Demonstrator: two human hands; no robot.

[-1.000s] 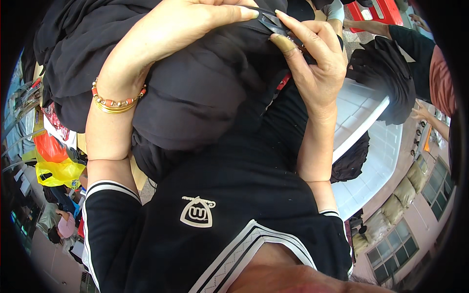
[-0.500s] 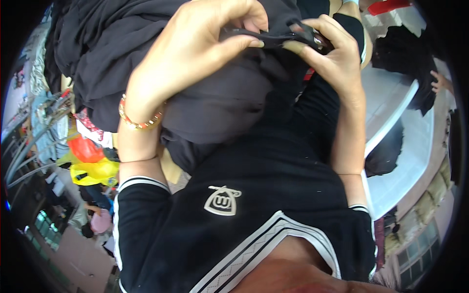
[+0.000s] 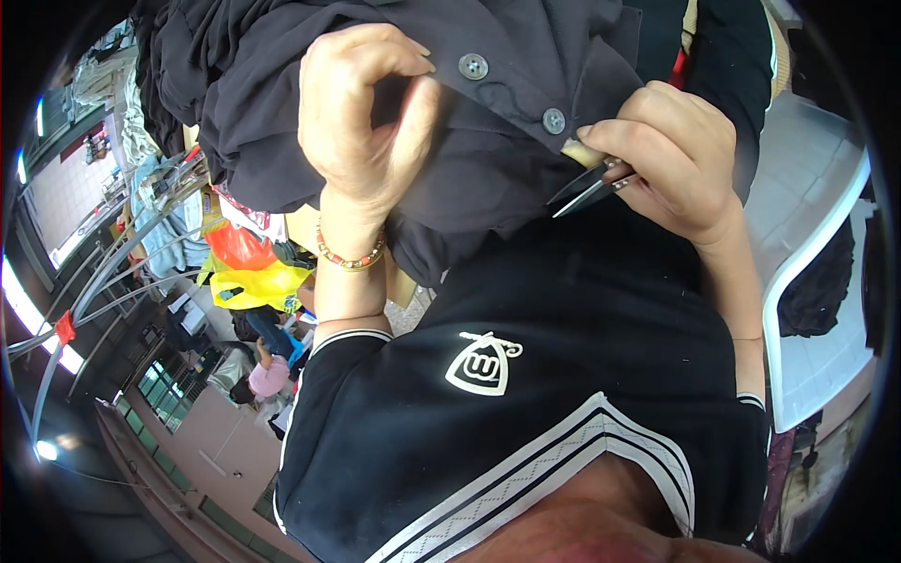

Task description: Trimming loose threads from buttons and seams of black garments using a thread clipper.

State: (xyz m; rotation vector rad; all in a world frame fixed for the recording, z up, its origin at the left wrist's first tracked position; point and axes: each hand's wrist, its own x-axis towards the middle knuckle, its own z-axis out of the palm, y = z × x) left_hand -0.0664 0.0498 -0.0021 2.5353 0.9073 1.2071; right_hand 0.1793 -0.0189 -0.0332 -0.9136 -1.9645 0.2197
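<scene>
Charcoal cloth garment [image 3: 516,89], one: stretched across the upper middle, its bulk heaped toward the left, with a straight edge running between the two hands.

Buttons, two visible on it: one upper button [image 3: 474,66] near the left fingertips, one lower button [image 3: 554,120] near the right; both round, greyish, apart from each other.

Left hand [image 3: 347,122], one: thumb and forefinger bent toward each other at the garment's edge; whether the tips are closed on it cannot be told. On its wrist, beaded orange and gold bracelet [image 3: 349,260], one.

Right hand [image 3: 671,155], one: fingers folded around one pair of small metal snips [image 3: 589,197], gripped in the palm. Two pointed blades, slightly apart, aim left and down below the lower button. One digit shows a yellowish end beside the cloth.

Black shirt [image 3: 582,310], one, worn: white-striped neckline, one pale emblem [image 3: 481,366].

Right side: white plastic tub [image 3: 793,178], number of pieces unclear; dark cloth [image 3: 815,286], one bundle against it.

Left background: yellow bag [image 3: 258,286], one; red-orange bag [image 3: 239,247], one, just above; person in pink [image 3: 269,373], one.
</scene>
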